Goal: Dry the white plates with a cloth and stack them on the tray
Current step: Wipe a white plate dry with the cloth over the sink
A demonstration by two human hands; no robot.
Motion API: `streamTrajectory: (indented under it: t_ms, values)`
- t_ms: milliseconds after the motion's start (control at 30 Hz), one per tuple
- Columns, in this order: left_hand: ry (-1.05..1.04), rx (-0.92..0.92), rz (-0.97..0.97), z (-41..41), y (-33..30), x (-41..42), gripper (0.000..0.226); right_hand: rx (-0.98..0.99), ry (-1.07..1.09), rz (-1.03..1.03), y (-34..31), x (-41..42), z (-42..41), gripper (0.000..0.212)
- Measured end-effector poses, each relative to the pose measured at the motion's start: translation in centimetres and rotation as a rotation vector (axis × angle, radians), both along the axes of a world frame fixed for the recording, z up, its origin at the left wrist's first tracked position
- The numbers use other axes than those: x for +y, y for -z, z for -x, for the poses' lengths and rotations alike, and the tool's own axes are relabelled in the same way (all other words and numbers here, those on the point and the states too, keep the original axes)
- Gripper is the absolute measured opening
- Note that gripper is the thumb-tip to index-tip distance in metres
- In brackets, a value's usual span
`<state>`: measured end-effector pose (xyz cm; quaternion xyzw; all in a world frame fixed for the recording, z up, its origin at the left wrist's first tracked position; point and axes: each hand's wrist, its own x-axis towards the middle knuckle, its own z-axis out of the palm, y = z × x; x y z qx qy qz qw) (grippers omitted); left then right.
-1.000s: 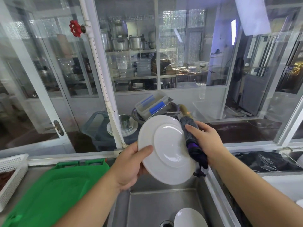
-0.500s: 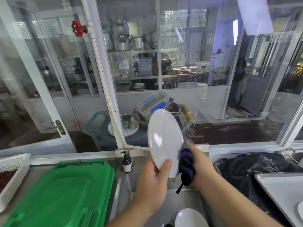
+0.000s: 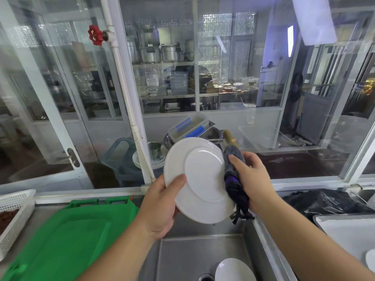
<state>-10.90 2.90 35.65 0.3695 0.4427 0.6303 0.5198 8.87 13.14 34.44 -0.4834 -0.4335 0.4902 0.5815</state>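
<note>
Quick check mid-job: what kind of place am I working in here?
Most likely a commercial kitchen's dishwashing station. There is a stainless steel sink, large metal stockpots on shelves behind the glass partition, and dirty dishes stacked in a tub outside it.

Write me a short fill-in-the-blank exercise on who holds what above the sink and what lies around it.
1. The left hand grips the rim of a white ____.
2. The right hand presses a grey and purple ____ against the plate.
3. Another white plate lies down in the ____.
4. The big plastic lid left of the sink is ____ in colour.

Missing words: plate; cloth; sink; green
</note>
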Motion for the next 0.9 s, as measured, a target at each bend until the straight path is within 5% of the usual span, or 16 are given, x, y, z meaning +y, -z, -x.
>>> streamTrajectory:
  t_ms: [233, 367, 500, 700, 900]
  values:
    - [-0.174, -0.071, -0.124, -1.2, 1.0, 1.6, 0.034, -0.159, -0.036, 0.013, 0.5, -4.0, 3.1, 0.019]
    - [-0.242, 0.025, -0.154, -1.3, 1.3, 2.3, 0.018, -0.565, -0.040, -0.121, 1.5, -5.5, 4.5, 0.025]
    - [-0.197, 0.099, -0.164, -1.1, 1.9, 2.1, 0.036, -0.884, -0.075, -0.415, 0.2, -6.8, 4.0, 0.047]
    - [-0.096, 0.172, -0.207, -1.3, 3.0, 1.2, 0.038, -0.980, -0.220, -0.704, -4.0, -4.7, 3.1, 0.041]
    - [-0.155, 0.262, -0.299, -0.6, 2.5, 0.8, 0.030, -0.981, -0.065, -0.515, -5.0, -2.3, 2.4, 0.041]
